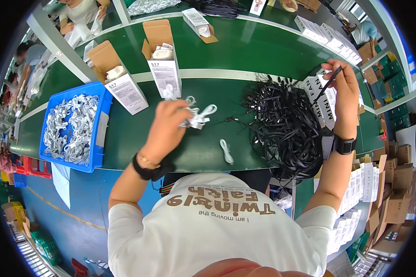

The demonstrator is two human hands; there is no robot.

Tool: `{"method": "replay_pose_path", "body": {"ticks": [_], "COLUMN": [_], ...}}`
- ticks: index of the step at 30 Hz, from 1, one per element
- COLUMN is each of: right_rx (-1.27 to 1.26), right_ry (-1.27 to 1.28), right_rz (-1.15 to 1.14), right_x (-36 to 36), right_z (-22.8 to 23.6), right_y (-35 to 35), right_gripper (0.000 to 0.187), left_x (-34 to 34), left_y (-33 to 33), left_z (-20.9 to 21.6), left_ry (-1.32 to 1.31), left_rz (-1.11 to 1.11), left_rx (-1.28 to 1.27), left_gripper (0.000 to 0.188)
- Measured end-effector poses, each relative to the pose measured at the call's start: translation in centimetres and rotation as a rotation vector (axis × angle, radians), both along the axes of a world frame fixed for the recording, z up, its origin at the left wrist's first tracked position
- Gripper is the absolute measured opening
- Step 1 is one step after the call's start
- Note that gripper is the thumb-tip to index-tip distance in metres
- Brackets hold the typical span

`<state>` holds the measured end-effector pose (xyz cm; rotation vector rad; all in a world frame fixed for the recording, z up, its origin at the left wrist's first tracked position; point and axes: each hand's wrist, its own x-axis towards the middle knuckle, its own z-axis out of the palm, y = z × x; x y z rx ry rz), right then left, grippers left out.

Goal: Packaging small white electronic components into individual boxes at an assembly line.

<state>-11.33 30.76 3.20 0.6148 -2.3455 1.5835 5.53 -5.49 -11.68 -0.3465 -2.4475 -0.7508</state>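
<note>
My left hand [167, 123] is closed over a small bunch of white coiled cables [199, 118] on the green table. Its fingertips are slightly blurred. Raised at the right, my right hand [346, 92] pinches a thin black strap [328, 86] between thumb and fingers. Below and left of it lies a large tangled heap of black straps [286, 131]. One loose white coiled cable [226, 151] rests near the table's front edge. Two white boxes with raised cardboard flaps, a nearer box [127, 96] and a taller-looking box [165, 77], stand beyond my left hand with white items inside.
A blue bin [107, 99] of white coiled cables sits at the left. White boxes [319, 99] lie behind the strap heap. Another opened box [196, 22] lies on the far green surface. A metal post [62, 46] rises at the far left; a person [81, 14] works beyond.
</note>
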Motion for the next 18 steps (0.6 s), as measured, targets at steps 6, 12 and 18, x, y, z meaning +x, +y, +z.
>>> {"method": "replay_pose_path", "body": {"ticks": [6,12,18], "right_rx": [-0.038,-0.041,0.026], "right_ry": [0.150,0.320,0.506], "right_rz": [0.081,0.078,0.183], "right_x": [3.2,4.3,4.5], "right_z": [2.4,4.1,4.9], "right_y": [-2.5,-3.4,-6.1], "right_gripper": [0.026,0.027,0.028], "left_x": [-0.8,-0.3,-1.1], "left_y": [1.9,3.0,10.4], "left_z": [-1.2,2.7,-0.3], "left_ry": [-0.117,-0.200,-0.188], "left_rz": [-0.029,-0.161,-0.793], "left_rx": [-0.310,-0.275,-0.191], "left_gripper": [0.035,0.042,0.037]}}
